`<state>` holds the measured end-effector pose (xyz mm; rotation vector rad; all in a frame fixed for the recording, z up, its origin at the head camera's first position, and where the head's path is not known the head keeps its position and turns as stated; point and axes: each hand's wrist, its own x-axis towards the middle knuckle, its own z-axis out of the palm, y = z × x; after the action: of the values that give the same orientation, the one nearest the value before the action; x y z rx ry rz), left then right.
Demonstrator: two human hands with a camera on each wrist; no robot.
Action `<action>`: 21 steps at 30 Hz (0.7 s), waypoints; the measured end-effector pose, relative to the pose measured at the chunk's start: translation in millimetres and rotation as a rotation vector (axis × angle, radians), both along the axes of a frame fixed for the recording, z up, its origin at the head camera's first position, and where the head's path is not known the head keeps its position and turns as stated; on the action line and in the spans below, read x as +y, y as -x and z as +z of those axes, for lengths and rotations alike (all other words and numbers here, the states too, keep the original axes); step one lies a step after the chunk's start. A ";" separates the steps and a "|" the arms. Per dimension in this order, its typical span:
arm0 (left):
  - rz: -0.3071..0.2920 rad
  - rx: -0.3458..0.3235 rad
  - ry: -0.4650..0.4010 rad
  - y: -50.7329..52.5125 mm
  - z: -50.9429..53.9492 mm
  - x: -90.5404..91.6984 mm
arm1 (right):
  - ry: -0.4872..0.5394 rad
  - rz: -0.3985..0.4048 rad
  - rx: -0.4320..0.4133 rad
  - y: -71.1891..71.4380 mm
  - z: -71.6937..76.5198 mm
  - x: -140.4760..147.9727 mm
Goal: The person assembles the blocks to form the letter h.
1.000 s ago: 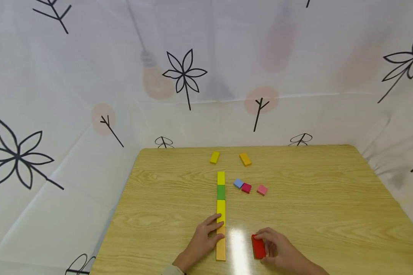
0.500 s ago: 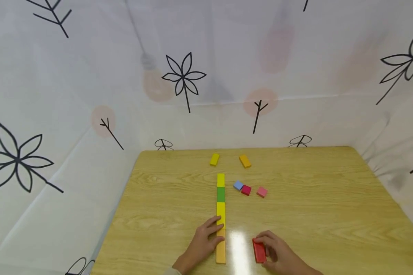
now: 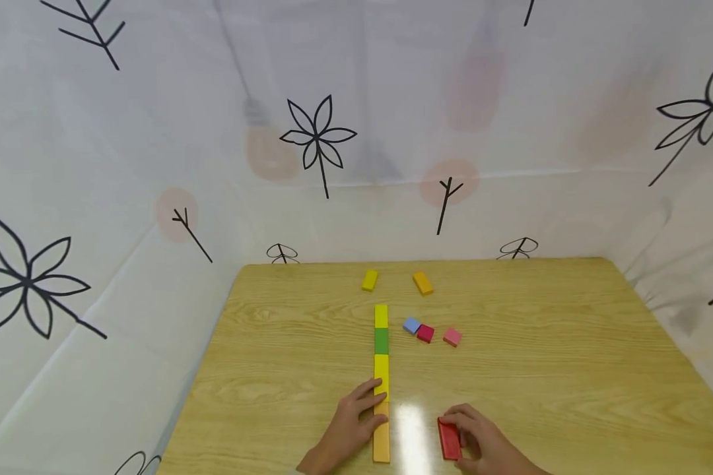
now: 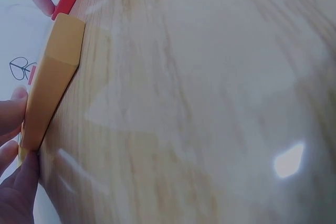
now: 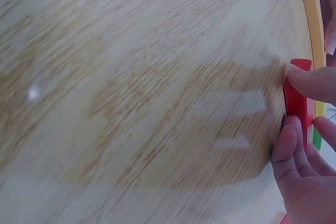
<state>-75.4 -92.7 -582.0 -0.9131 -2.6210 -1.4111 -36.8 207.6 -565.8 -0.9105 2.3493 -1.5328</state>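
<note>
A straight row of blocks runs down the table: yellow (image 3: 381, 316), green (image 3: 381, 341), a longer yellow (image 3: 381, 367) and a light orange block (image 3: 381, 443) nearest the person. The left hand (image 3: 346, 425) rests its fingertips on the longer yellow and the light orange blocks. To the right of the row, the right hand (image 3: 487, 441) pinches a red block (image 3: 449, 441) by its ends, at or just above the table. In the right wrist view, thumb and fingers hold the red block (image 5: 297, 100). The left wrist view shows the left hand (image 4: 16, 150) against the light orange block (image 4: 52, 72).
Beyond the row lie a yellow block (image 3: 370, 280) and an orange block (image 3: 423, 283). Right of the row are small blue (image 3: 412, 325), dark red (image 3: 426, 334) and pink (image 3: 452, 337) blocks. A patterned cloth (image 3: 368, 218) hangs behind the wooden table (image 3: 546, 349).
The whole head view has shifted slightly, so the table sits lower. The red block and right hand appear a little farther right; the left hand keeps its place on the row.
</note>
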 end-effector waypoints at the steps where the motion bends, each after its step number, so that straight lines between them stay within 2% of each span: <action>1: -0.003 0.007 -0.002 -0.1 -0.4 0.1 | 0.006 0.001 0.001 -0.4 -0.6 0.3; 4: -0.007 0.006 -0.007 -0.2 -0.7 0.8 | 0.014 0.000 -0.015 -0.4 -2.0 1.6; 9: -0.002 -0.036 -0.003 0.3 -0.5 0.5 | 0.015 -0.002 -0.043 -0.4 -3.6 2.9; 16: -0.001 0.000 -0.012 0.8 -3.0 -0.4 | -0.002 -0.021 -0.030 -0.6 -4.2 2.4; 21: -0.001 -0.021 -0.015 0.5 -3.1 -0.6 | 0.003 -0.012 -0.003 -1.5 -2.1 2.6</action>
<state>-75.9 -93.3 -585.1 -0.9031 -2.6218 -1.4462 -35.3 210.3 -567.9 -0.8957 2.3555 -1.5412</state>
